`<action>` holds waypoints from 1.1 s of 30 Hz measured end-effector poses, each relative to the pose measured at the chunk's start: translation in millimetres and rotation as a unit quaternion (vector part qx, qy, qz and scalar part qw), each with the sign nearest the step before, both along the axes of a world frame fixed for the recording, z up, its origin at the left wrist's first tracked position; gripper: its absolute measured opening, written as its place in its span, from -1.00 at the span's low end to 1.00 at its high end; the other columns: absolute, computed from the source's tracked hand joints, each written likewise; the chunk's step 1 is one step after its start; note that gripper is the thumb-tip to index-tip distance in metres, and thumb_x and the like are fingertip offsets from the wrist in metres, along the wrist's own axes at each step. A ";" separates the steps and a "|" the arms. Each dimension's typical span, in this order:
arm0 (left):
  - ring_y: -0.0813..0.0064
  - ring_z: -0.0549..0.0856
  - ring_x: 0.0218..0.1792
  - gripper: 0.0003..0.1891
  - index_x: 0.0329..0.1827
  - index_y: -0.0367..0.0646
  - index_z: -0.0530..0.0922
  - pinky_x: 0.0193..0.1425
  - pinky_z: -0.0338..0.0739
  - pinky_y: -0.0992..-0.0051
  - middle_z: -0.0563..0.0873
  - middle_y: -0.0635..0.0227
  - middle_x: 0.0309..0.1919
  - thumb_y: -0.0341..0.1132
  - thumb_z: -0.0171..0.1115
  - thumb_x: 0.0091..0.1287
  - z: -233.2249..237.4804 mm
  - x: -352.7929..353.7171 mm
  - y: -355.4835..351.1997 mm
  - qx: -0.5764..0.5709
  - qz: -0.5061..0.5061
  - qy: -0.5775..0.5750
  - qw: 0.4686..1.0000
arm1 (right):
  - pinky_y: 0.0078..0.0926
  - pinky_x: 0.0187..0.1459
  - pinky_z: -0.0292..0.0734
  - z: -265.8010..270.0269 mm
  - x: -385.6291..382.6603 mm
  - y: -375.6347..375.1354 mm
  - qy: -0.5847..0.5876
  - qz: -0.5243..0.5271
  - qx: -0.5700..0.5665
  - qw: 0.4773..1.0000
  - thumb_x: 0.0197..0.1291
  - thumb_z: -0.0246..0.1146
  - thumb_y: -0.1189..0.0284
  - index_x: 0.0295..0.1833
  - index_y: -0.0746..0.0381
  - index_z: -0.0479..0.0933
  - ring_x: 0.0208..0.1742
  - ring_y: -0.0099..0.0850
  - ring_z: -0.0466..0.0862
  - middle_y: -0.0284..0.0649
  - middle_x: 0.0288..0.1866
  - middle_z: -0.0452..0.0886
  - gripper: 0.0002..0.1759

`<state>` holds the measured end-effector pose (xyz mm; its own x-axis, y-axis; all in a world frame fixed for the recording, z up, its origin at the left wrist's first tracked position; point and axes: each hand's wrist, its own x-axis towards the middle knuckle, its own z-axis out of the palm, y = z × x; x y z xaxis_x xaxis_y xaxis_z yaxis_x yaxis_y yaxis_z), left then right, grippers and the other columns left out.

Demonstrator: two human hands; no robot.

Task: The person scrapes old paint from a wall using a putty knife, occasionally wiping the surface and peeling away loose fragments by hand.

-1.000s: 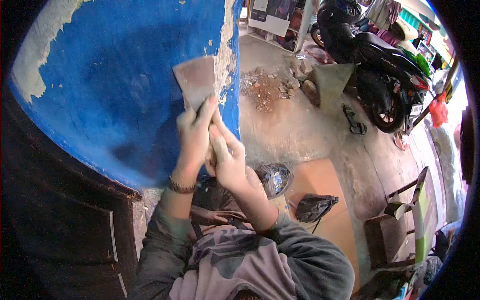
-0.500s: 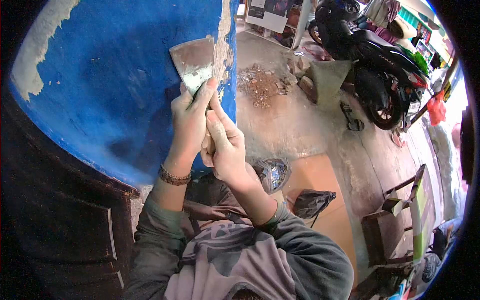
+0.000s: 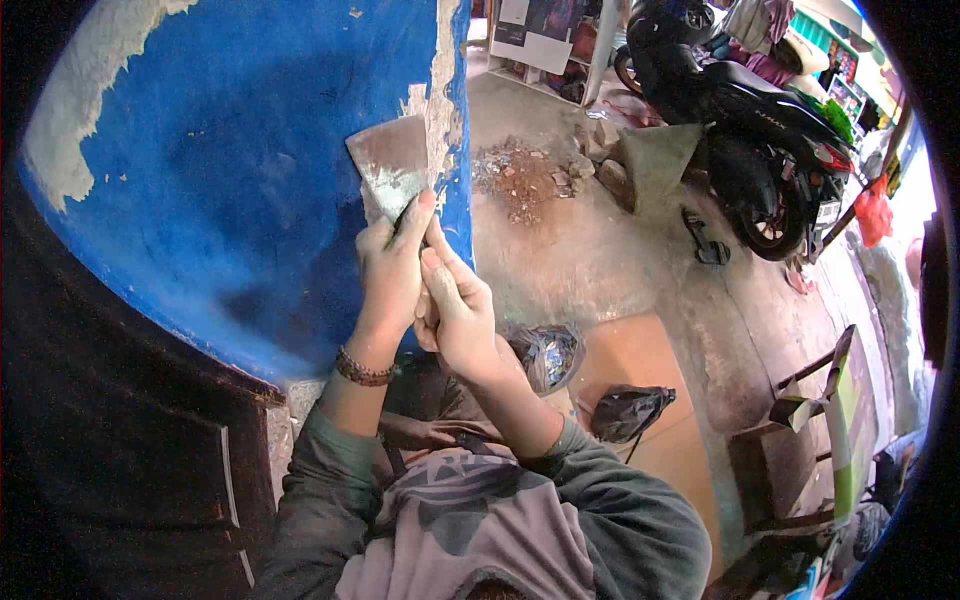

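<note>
A wide-bladed paint scraper (image 3: 392,160) lies against the blue wall (image 3: 250,150), its blade close to a strip of bare plaster (image 3: 440,90) along the wall's right edge. My left hand (image 3: 390,275) is closed around the scraper's handle, thumb up near the base of the blade. Lower down and to the right, my right hand (image 3: 462,315) is also closed on the handle. Most of the handle is hidden by my fingers. Both hands look dusty. Just above the blade, a small pale patch (image 3: 414,98) shows without paint.
Rubble (image 3: 525,180) lies on the floor beyond the wall's edge, near a parked motorbike (image 3: 770,130). Black plastic bags (image 3: 630,410) rest by a cardboard sheet (image 3: 640,350). Dark wooden furniture (image 3: 150,430) stands at lower left, and a wooden frame (image 3: 790,450) at right.
Both hands and the scraper have shifted down the wall, toward my body. A pale patch now shows above the blade, where the blade was before.
</note>
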<state>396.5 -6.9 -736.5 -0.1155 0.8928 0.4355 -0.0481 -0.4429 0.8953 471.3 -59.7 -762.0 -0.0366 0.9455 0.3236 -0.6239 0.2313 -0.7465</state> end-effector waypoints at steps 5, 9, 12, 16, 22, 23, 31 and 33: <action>0.62 0.57 -0.35 -0.72 -0.22 -0.39 0.63 -0.22 0.45 0.52 0.68 0.31 -0.38 -0.25 0.23 0.33 29.8 1.9 -1.3 0.046 0.005 0.041 0.998 | -0.77 -0.72 0.11 14.8 0.4 3.2 0.025 0.005 0.041 0.999 0.46 -0.03 0.31 0.46 0.17 0.15 -0.74 -0.75 0.18 -0.53 -0.67 0.27 -0.48; 0.66 0.58 -0.29 -0.70 -0.24 -0.39 0.64 -0.19 0.46 0.57 0.71 0.29 -0.29 -0.23 0.22 0.33 5.0 1.6 -7.5 -0.009 0.034 0.038 0.999 | -0.77 -0.73 0.10 -4.2 0.2 -4.6 -0.012 0.006 -0.010 1.000 0.46 -0.04 0.34 0.46 0.18 0.15 -0.74 -0.75 0.18 -0.52 -0.68 0.27 -0.49; 0.66 0.59 -0.30 -0.70 -0.24 -0.39 0.64 -0.20 0.46 0.57 0.71 0.28 -0.31 -0.23 0.23 0.33 2.9 2.1 -3.3 -0.026 0.027 0.017 0.999 | -0.77 -0.74 0.10 -4.7 3.0 1.2 -0.011 0.008 0.001 1.000 0.47 -0.07 0.35 0.47 0.20 0.11 -0.75 -0.75 0.20 -0.50 -0.67 0.29 -0.48; 0.62 0.60 -0.31 -0.69 -0.24 -0.39 0.64 -0.19 0.47 0.57 0.70 0.27 -0.34 -0.22 0.23 0.33 19.8 1.5 -3.1 0.019 0.018 0.065 0.998 | -0.77 -0.75 0.10 5.1 2.4 2.3 -0.001 0.011 0.019 1.000 0.47 -0.11 0.36 0.49 0.21 0.04 -0.77 -0.74 0.19 -0.48 -0.67 0.31 -0.46; 0.62 0.59 -0.36 -0.74 -0.27 -0.38 0.63 -0.23 0.46 0.53 0.68 0.33 -0.39 -0.27 0.23 0.33 15.1 2.0 3.5 0.025 0.013 0.029 0.999 | -0.79 -0.73 0.07 3.8 2.9 6.0 -0.007 -0.012 0.038 0.999 0.45 -0.02 0.34 0.46 0.21 0.16 -0.75 -0.76 0.20 -0.53 -0.67 0.30 -0.49; 0.62 0.59 -0.36 -0.74 -0.27 -0.38 0.63 -0.23 0.46 0.53 0.68 0.33 -0.39 -0.27 0.23 0.33 25.9 3.0 -2.6 0.021 0.014 0.028 0.999 | -0.79 -0.73 0.07 10.0 3.0 3.1 -0.007 -0.011 0.034 0.999 0.45 -0.02 0.34 0.46 0.21 0.16 -0.75 -0.76 0.20 -0.53 -0.67 0.30 -0.49; 0.67 0.54 -0.32 -0.74 -0.33 -0.34 0.62 -0.24 0.41 0.57 0.62 0.41 -0.38 -0.26 0.23 0.34 10.8 7.8 10.5 0.042 0.039 -0.020 0.998 | -0.78 -0.67 0.11 7.6 -0.6 5.3 0.001 -0.032 0.029 0.999 0.45 -0.01 0.36 0.44 0.20 0.19 -0.69 -0.77 0.22 -0.55 -0.64 0.30 -0.50; 0.73 0.48 -0.42 -0.72 -0.39 -0.31 0.61 -0.36 0.37 0.61 0.59 0.51 -0.48 -0.23 0.23 0.33 44.8 7.7 6.5 0.019 -0.039 -0.026 0.999 | -0.77 -0.67 0.11 33.6 3.7 11.2 -0.025 -0.059 0.050 0.997 0.44 0.00 0.36 0.43 0.23 0.22 -0.69 -0.77 0.21 -0.55 -0.64 0.29 -0.51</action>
